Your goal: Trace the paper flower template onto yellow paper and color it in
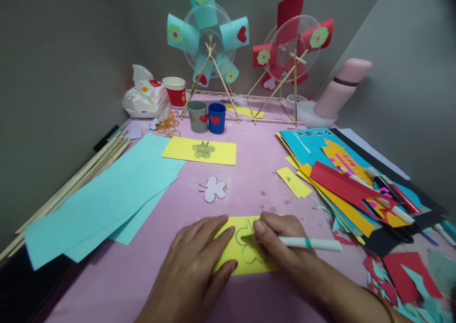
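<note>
A yellow card (231, 267) lies on the pink table in front of me, bearing a butterfly outline in dark lines. My right hand (281, 242) is closed round a green marker (309, 243), its tip touching the card inside the outline's left wing. Flat on the card's left side rests my left hand (203, 261), fingers stretched out. Just beyond the card is a white butterfly-shaped paper cutout (214, 190). Farther back sits another yellow card (178, 149) with a filled-in butterfly drawing.
Turquoise paper sheets (107, 199) and wooden sticks (81, 175) lie at left. Coloured papers (345, 185), markers and red scraps (409, 270) cover the right. Behind stand two small cups (216, 118), turquoise (201, 42) and red (290, 23) paper wheels, and a pink bottle (338, 92).
</note>
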A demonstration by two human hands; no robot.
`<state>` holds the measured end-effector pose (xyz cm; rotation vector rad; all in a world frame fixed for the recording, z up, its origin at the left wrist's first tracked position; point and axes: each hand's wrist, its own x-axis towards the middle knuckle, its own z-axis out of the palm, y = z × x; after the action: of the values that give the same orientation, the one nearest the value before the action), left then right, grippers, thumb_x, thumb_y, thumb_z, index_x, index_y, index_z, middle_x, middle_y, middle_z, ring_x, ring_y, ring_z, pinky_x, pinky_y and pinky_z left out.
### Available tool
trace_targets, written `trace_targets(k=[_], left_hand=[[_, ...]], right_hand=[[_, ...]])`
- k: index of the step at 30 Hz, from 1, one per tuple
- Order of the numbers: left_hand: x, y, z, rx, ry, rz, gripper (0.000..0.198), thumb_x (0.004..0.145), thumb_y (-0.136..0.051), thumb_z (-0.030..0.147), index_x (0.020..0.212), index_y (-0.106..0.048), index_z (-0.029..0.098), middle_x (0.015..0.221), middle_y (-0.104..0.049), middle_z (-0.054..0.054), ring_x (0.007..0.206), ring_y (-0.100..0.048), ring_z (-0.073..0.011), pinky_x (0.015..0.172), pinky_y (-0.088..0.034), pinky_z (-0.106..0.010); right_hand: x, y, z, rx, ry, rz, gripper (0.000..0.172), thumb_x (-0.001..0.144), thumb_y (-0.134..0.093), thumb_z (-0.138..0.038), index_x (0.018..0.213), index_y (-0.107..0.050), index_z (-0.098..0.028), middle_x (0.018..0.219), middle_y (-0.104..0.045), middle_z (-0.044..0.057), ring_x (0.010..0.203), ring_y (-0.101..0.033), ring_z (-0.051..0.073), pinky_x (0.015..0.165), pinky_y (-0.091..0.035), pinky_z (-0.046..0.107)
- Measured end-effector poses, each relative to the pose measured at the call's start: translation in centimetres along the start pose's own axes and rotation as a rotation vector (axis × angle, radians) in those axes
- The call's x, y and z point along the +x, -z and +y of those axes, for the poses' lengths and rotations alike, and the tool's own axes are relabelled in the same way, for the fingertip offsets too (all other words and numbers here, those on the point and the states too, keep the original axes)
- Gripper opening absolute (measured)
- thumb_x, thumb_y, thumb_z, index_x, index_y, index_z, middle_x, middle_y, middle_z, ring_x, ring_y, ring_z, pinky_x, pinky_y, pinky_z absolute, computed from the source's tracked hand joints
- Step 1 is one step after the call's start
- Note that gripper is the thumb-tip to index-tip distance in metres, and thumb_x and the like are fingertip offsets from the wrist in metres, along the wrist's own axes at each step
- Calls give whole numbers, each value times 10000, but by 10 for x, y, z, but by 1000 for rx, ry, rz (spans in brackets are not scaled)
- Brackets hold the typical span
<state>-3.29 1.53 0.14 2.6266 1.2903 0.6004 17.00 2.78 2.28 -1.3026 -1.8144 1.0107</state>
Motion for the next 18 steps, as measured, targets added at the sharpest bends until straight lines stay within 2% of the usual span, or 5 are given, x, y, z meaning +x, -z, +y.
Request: trace_targets(k=[4, 11, 18], left_hand=[[0, 0, -1, 10, -1, -3, 377, 891, -531, 324, 1263, -499, 270, 1291, -554, -60, 1154, -503, -258, 895, -469, -427], [1, 1, 0, 1, -1, 2, 371, 890, -531, 311, 1258, -508, 270, 1280, -563, -57, 1145, -512, -256, 890, -476, -430], [1, 1, 0, -3, 16, 4, 362, 879, -541, 307, 1239, -533, 274, 1277, -569, -56, 1142, -520, -257, 894, -473, -423]], right_hand=[[-1, -1, 4, 16, -91, 144, 399, 945, -385, -403, 596, -404, -209, 506, -349, -62, 466, -353, 104, 449, -258, 246], [2, -4, 3, -93, -7, 100, 396, 940, -386, -352, 573, -407, -205, 503, -320, -68, 450, -342, 96, 444, -245, 244], [1, -2, 2, -45, -55, 188, 384, 944, -387, -359, 588, -387, -215, 494, -325, -70, 439, -340, 98, 434, -258, 244]])
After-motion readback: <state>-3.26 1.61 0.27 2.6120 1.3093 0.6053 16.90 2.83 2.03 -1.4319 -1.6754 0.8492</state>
